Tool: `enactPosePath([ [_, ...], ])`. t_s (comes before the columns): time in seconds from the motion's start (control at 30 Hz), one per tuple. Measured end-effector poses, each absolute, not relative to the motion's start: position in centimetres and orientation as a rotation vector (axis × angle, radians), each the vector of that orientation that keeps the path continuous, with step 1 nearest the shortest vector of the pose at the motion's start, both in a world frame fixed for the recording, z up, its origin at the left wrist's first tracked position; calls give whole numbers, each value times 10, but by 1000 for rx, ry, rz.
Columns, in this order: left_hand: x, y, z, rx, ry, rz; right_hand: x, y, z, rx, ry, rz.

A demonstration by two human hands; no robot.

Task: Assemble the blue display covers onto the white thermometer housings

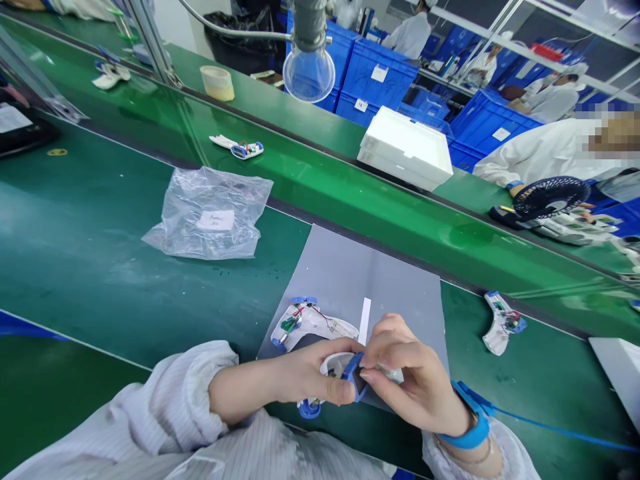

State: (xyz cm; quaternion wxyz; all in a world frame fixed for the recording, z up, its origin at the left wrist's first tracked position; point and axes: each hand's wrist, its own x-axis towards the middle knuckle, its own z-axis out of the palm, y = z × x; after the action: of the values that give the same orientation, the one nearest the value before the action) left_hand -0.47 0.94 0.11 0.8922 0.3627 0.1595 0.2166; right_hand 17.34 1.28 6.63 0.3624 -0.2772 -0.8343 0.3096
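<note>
From my remote station I see both bare hands working close together, nearly meeting, low in the head view. The left forearm (240, 393) reaches in from lower left, its sleeve (197, 383) bunched below the elbow. The left hand (311, 378) is curled in a grip, thumb lying forward along the near side, fingers on the far side. The right hand (417, 377) comes in from lower right, wrist (449, 412) angled inward, fingers bent, thumb and forefinger tips brought close; whether they meet, I cannot tell.
</note>
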Motion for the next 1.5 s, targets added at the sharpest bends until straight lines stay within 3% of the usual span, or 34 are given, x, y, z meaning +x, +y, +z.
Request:
enactPosePath([
  [0.4,-8,10,4,939,368,495,176,15,68,-759,-2293,830],
  [0.63,-7,5,-3,789,342,788,183,6,65,-723,-2256,872],
  [0.77,-10,8,-1,846,379,870,179,1,54,-873,-1897,1068],
  [1.0,-11,10,3,1148,492,988,165,3,41,-1028,-1266,1755],
  [1.5,-9,8,1,1412,528,1010,160,3,36,-967,-1065,1874],
])
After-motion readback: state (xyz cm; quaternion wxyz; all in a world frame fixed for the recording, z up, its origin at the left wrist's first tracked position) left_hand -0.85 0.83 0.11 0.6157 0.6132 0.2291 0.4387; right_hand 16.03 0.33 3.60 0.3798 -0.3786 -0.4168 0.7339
